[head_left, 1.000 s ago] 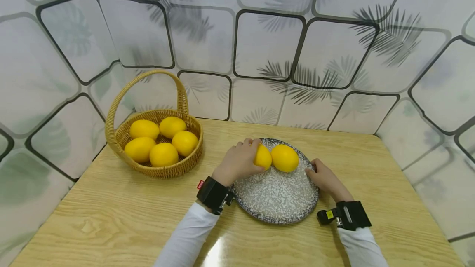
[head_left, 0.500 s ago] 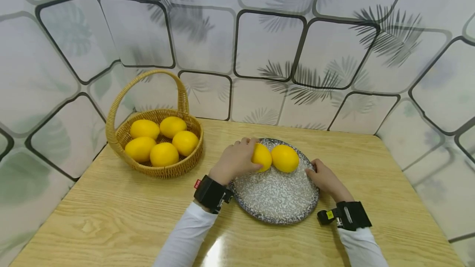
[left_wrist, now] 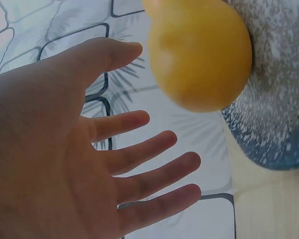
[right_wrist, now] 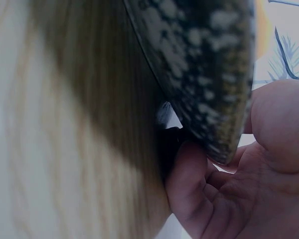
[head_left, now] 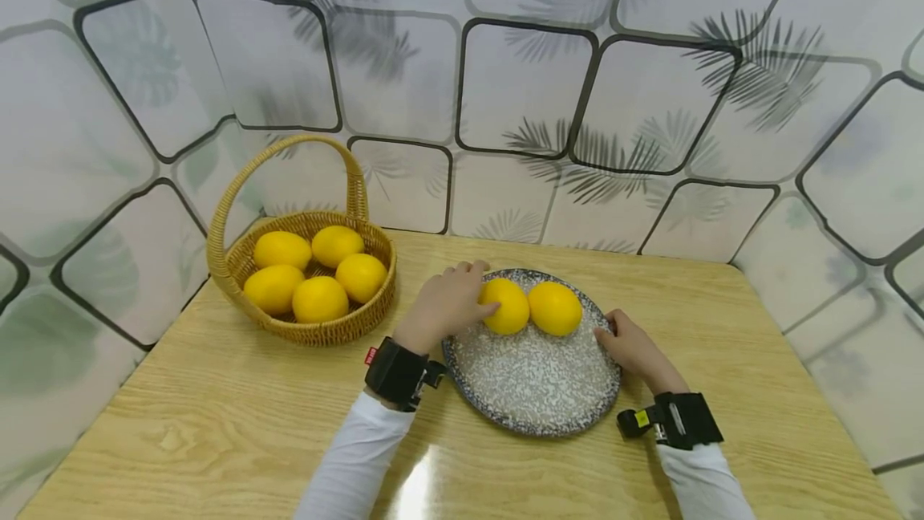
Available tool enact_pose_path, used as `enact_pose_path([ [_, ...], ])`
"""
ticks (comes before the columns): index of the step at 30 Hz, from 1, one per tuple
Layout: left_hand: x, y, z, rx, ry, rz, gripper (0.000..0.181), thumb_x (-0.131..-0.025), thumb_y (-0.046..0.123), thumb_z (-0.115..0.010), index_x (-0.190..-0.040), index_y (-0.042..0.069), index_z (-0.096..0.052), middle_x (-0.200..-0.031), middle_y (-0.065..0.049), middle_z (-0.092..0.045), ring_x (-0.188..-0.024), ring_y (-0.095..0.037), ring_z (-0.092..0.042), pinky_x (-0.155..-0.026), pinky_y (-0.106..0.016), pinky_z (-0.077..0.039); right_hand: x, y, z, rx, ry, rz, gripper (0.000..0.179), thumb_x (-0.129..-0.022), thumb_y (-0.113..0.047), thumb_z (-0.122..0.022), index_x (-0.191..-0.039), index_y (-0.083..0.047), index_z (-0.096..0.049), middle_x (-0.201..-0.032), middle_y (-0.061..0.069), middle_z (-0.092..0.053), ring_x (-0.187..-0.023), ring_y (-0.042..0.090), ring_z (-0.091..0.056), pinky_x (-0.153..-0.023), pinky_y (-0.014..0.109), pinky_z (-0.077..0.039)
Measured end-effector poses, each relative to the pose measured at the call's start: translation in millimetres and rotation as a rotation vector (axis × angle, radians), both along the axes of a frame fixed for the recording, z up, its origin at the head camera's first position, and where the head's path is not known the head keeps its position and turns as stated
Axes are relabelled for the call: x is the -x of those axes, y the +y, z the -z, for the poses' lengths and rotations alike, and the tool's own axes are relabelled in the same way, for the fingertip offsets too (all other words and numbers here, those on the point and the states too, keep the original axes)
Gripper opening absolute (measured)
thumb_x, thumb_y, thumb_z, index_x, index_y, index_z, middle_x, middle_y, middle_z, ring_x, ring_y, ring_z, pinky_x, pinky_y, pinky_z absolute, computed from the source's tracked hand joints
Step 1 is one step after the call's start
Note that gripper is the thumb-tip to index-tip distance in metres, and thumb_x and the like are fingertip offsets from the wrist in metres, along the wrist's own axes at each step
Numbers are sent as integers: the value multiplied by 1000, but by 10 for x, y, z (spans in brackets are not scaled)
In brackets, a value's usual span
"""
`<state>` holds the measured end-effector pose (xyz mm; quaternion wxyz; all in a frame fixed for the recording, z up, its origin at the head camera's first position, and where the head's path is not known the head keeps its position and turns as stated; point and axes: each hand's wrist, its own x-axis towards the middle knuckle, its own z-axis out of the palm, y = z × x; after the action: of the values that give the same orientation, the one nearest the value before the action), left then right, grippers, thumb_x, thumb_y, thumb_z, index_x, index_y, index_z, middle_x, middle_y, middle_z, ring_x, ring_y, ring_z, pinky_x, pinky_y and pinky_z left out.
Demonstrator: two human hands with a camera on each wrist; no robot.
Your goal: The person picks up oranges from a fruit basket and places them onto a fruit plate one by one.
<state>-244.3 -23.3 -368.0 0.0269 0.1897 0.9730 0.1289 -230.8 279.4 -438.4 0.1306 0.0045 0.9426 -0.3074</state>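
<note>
Two lemons side by side, the left lemon (head_left: 507,307) and the right lemon (head_left: 554,308), lie on the far part of a round speckled grey plate (head_left: 537,383). My left hand (head_left: 443,305) is at the left lemon's left side. In the left wrist view, its fingers (left_wrist: 159,177) are spread and fairly straight, apart from the yellow fruit (left_wrist: 202,55). My right hand (head_left: 637,350) grips the plate's right rim, thumb on top. From the right wrist, curled fingers (right_wrist: 192,179) show beneath the speckled edge (right_wrist: 224,99).
A wicker basket (head_left: 325,333) with a tall arched handle (head_left: 249,171) stands at the left back, with several lemons (head_left: 320,300) inside. The wooden table (head_left: 216,424) meets a patterned wall covering (head_left: 520,87) behind and at both sides.
My left hand has let go of the left lemon and drawn back a little to the left, uncovering more of it. The right hand stays at the plate's rim.
</note>
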Motion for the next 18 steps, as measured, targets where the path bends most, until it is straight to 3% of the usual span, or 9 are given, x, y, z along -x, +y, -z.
enact_pose_path([
  [8, 0, -157, -87, -66, -19, -58, 63, -93, 46, -56, -143, 11, -42, -139, -17, -56, -119, -35, -56, -98, -51, -51, 5, 4, 3, 6, -7, -4, 42, -102, -23, -41, -127, 10, -38, -115, 30, -51, -95, 33, -48, -75, 39, -42],
  [15, -3, -355, -214, -99, -34, -109, 62, -94, 49, -52, -142, 11, -42, -140, -20, -54, -119, -37, -55, -93, -53, -54, 13, 1, 1, 15, -20, 11, 41, -101, -22, -40, -127, 9, -38, -115, 28, -50, -96, 33, -48, -74, 38, -41],
  [18, -16, -448, -277, -100, -41, -130, 61, -95, 48, -51, -141, 10, -43, -140, -20, -54, -117, -37, -57, -90, -52, -55, 19, 2, 0, 7, -15, 16, 42, -101, -23, -41, -127, 10, -39, -117, 30, -50, -97, 35, -48, -77, 44, -44],
])
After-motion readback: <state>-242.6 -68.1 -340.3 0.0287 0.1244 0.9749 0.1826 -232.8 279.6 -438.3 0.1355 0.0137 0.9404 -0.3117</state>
